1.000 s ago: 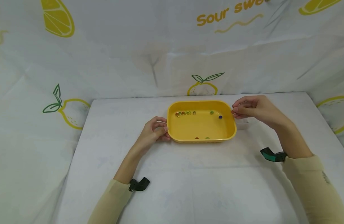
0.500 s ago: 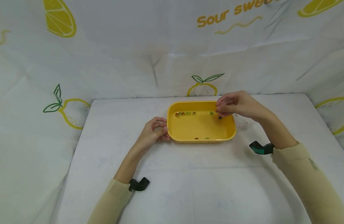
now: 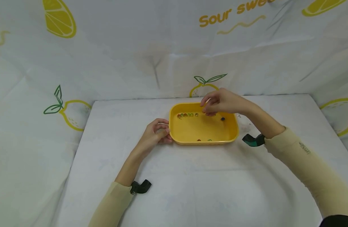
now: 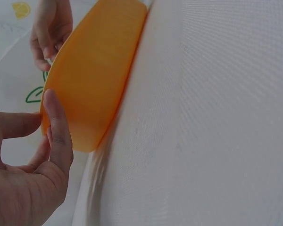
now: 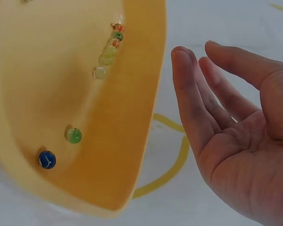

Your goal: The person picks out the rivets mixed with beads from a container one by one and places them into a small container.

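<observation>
On table, yellow tray [image 3: 191, 132] long axis left-right, left hand [image 3: 155, 134] gripping

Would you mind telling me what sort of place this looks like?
Probably a makeshift recording booth: a white table enclosed by a lemon-print cloth backdrop, with only a yellow tray of marbles on it.

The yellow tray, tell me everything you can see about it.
The yellow tray is a shallow rounded rectangle, plastic by the look, flat on the white table. Small glass marbles line its far wall; a blue marble and a few others lie apart. The left hand holds its left rim; the right hand hovers over its far side.
</observation>
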A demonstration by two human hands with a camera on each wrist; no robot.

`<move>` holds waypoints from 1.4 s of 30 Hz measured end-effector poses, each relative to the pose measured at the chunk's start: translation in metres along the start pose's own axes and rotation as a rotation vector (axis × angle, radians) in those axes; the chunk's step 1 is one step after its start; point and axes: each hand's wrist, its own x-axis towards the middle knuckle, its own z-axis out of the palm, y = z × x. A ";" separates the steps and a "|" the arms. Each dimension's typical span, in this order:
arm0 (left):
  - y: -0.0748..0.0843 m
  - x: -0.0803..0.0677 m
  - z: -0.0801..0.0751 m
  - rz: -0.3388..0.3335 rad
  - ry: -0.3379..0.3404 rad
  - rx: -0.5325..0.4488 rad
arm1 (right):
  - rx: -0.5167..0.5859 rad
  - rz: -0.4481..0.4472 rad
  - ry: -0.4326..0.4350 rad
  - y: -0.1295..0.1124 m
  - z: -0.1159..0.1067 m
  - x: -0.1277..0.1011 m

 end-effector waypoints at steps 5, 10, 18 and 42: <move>0.001 0.000 0.000 -0.002 0.002 0.000 | -0.022 -0.014 -0.065 -0.006 0.007 0.018; 0.002 0.000 -0.001 -0.002 -0.001 -0.004 | -0.008 -0.009 -0.102 -0.008 0.014 0.033; 0.001 0.001 -0.001 -0.007 -0.007 -0.018 | -0.035 0.004 -0.153 -0.007 0.028 0.048; -0.001 0.002 0.000 -0.010 -0.011 -0.024 | -0.109 0.036 -0.238 -0.008 0.048 0.079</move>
